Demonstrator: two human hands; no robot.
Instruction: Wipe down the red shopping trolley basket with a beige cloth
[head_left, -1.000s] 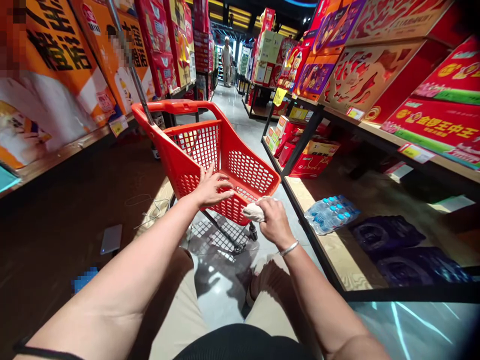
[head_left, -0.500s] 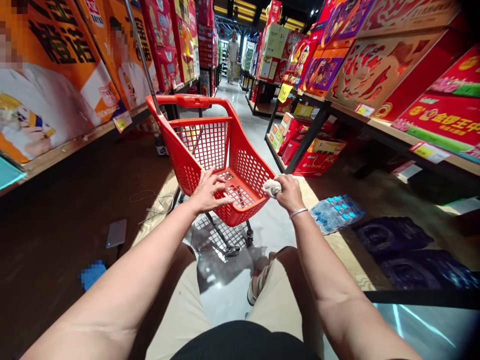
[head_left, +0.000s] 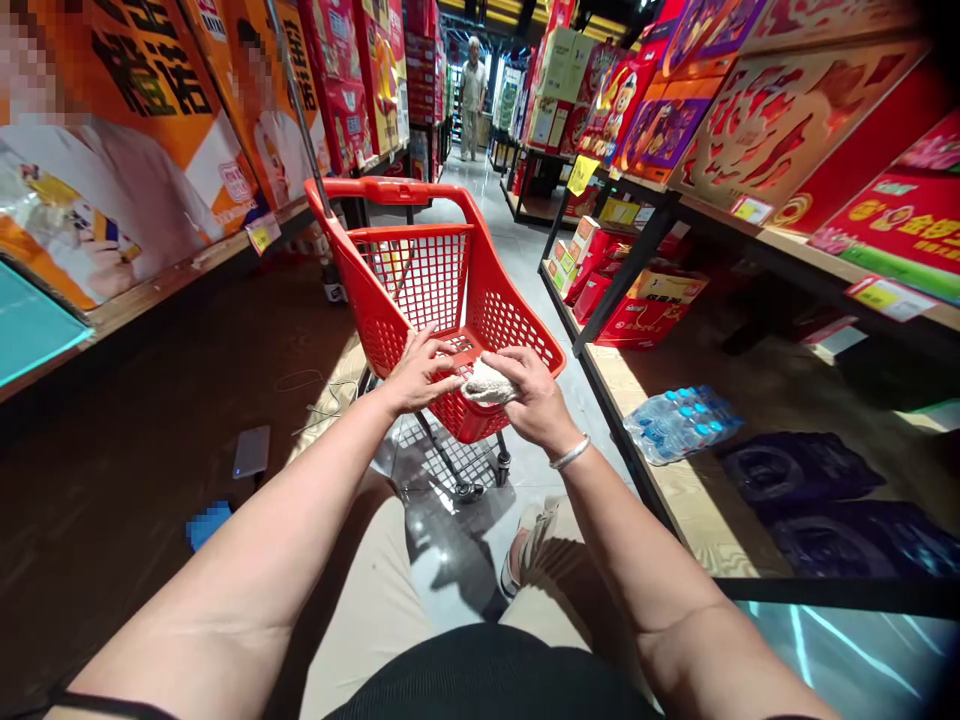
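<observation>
A red plastic shopping cart (head_left: 517,320) stands right in front of me, its basket facing my knees. My right hand (head_left: 536,400) is closed on a crumpled whitish cloth (head_left: 489,383), above the near rim of the basket. To the left, my left hand (head_left: 424,378) is over the near left part of the rim, its fingers spread and holding nothing. Its fingertips come close to the cloth; whether they touch the cloth or the rim I cannot tell. A silver bangle (head_left: 571,451) circles my right wrist.
Shelves with gift boxes (head_left: 795,130) line the right side and orange cartons (head_left: 150,150) the left. Bottled water (head_left: 684,424) lies on the lower right shelf. On the lower left are a pale flat device (head_left: 251,451) and a thin cable. A person (head_left: 472,95) stands down the aisle.
My right hand has moved left with the cloth, from the basket's right corner to the middle of its near rim. My left hand stays spread over the left side. The distant person appears nearer.
</observation>
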